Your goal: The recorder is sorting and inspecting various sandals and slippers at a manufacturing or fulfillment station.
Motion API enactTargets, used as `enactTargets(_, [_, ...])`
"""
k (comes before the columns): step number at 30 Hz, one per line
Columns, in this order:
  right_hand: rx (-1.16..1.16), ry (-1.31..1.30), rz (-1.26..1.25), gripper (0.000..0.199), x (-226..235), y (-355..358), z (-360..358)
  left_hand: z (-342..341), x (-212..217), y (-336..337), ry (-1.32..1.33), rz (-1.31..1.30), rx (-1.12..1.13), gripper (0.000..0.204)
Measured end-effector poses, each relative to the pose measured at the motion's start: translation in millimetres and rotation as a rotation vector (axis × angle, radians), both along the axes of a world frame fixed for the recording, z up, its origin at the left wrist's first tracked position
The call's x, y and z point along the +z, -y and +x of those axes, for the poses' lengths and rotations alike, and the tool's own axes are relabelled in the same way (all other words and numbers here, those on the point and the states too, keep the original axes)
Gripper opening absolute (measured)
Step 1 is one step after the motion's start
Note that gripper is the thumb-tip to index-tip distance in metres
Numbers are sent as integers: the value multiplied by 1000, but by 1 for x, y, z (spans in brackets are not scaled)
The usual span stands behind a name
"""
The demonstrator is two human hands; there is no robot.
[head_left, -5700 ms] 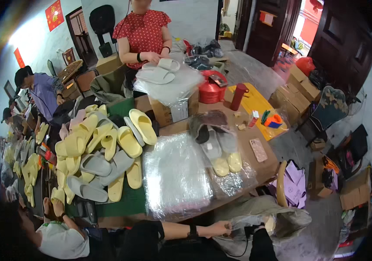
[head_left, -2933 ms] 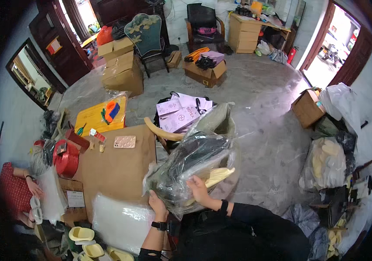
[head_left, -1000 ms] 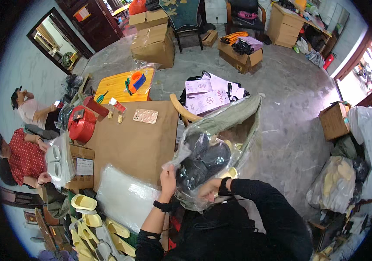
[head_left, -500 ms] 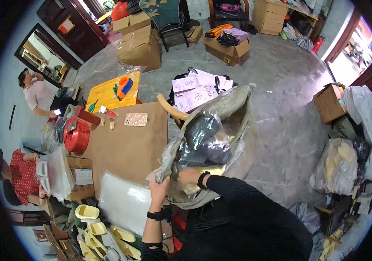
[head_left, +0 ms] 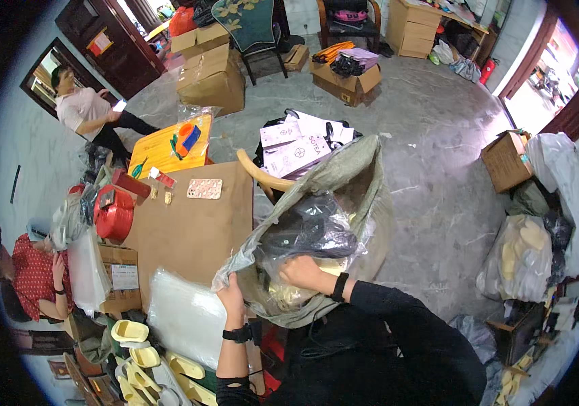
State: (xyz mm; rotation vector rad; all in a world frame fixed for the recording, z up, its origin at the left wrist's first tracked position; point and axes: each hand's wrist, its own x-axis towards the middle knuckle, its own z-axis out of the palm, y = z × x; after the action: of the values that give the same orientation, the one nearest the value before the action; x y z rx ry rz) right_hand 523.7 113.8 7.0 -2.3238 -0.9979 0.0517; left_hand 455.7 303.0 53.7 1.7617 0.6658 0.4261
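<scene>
A large grey-green woven sack (head_left: 364, 162) gapes in front of me. My left hand (head_left: 230, 298) is closed around its near left rim. Inside the mouth, my right hand (head_left: 301, 272) is curled shut at the near edge of a clear plastic bag (head_left: 316, 227) with dark contents, seemingly gripping its film. Pale yellow pieces (head_left: 289, 296) in clear wrapping lie beneath the right hand, partly hidden by it. The bottom of the sack is out of sight.
To the left stands a brown-topped table (head_left: 188, 233) with a patterned phone (head_left: 205, 189) and a red roll of tape or twine (head_left: 114, 214). Clear plastic sheets (head_left: 184, 314) lie nearer, above yellow slippers (head_left: 130, 331). Lilac paper bags (head_left: 296, 152) sit beyond the sack. Two people are at left.
My left hand has drawn the sack's rim left and down. My right hand has shifted slightly right; the dark bag sits lower. The far-left person has stepped toward the yellow table.
</scene>
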Motion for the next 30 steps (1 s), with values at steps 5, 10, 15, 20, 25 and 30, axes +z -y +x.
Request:
enactTargets(5, [387,99,59,29,7,-23,12,-4,-15,-2,44,-13,-29,23])
enactTargets(10, [413,23,59,32,15,14,54,-16,-15,-13,-24,-225,116,24])
enactTargets(15, [-139,38,-306,28,-43,93,88,-12,-6,-3,22,-148,86,27])
enactTargets(20, [-151,230,-202,28,-38,86,96,-2,6,7,18,-214,163,25])
enactTargets(25, [-354,-252,-229,25,-82,110,97,4,-14,2,-38,-220,131,31])
enactTargets(30, [-467,-344,-352,34,-126,129,86,-7,-21,-11,-71,-267,-2,39])
